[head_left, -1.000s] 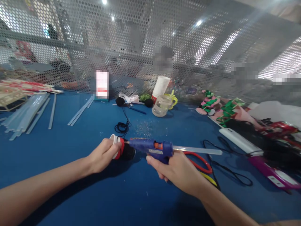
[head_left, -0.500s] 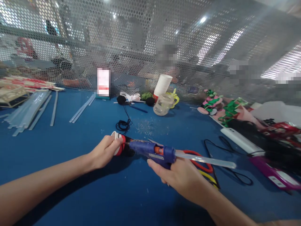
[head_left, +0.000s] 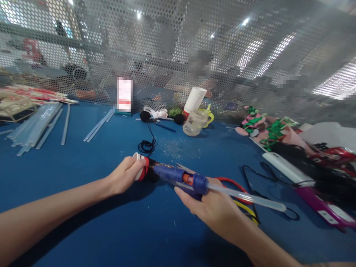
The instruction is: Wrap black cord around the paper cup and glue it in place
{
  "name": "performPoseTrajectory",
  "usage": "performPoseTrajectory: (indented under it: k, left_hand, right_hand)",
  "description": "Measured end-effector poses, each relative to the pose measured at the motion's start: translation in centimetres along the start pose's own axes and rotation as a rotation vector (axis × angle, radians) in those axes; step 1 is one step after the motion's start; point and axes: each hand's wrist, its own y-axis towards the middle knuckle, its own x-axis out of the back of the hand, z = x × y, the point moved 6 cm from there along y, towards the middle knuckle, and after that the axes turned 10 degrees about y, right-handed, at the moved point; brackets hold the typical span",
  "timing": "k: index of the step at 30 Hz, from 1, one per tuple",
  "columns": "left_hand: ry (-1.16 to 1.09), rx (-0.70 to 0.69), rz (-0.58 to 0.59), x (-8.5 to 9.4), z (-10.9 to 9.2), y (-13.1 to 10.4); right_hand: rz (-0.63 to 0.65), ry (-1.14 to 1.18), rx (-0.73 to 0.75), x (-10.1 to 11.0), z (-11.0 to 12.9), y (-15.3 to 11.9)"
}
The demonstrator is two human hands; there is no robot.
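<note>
My left hand [head_left: 126,174] is closed around a small white paper cup [head_left: 137,157] lying on its side, with red and black wrapping round it. From the right, my right hand [head_left: 214,204] grips a blue hot glue gun [head_left: 172,173], its nozzle close to the wrapped side of the cup. Whether the nozzle touches the cup I cannot tell. A long clear glue stick [head_left: 250,197] sticks out of the gun's back. Black cord [head_left: 146,146] lies in loose coils just beyond the cup. Red-handled scissors [head_left: 233,181] are partly hidden behind my right hand.
Glue sticks [head_left: 36,126] lie piled at the left. Behind stand a phone [head_left: 124,94], stacked white cups [head_left: 196,98] and a clear plastic jar [head_left: 192,124]. At right are a purple and white power strip [head_left: 319,205], cables and craft flowers [head_left: 274,129]. A perforated metal screen [head_left: 161,48] closes the back.
The glue gun's back end has tipped slightly downward, and the glue stick's end now sits lower and farther right. Both hands keep their holds. The view has shifted a little.
</note>
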Motion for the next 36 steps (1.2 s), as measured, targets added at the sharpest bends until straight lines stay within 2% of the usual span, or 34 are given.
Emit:
performPoseTrajectory:
  k: [6, 17, 22, 26, 31, 36]
  left_hand:
    - [-0.01, -0.008, -0.001, -0.1, 0.3, 0.0]
    - [-0.04, -0.003, -0.022, -0.2, 0.5, 0.4]
    - [-0.052, -0.004, -0.021, -0.2, 0.4, 0.4]
    - [-0.046, 0.009, -0.04, -0.2, 0.5, 0.4]
    - [0.015, -0.057, -0.034, -0.1, 0.2, 0.2]
    - [0.055, -0.137, -0.018, -0.1, 0.0, 0.1]
  right_hand:
    - [-0.024, -0.111, 0.118, 0.1, 0.5, -0.4]
    - [0.056, -0.091, 0.131, -0.3, 0.6, -0.7]
    - [0.028, -0.097, 0.182, -0.2, 1.0, -0.9]
    - [0.071, -0.136, 0.184, -0.5, 1.0, -0.9]
    - [-0.009, -0.078, 0.127, 0.1, 0.6, -0.7]
    - [0.006, -0.094, 0.132, -0.1, 0.6, -0.7]
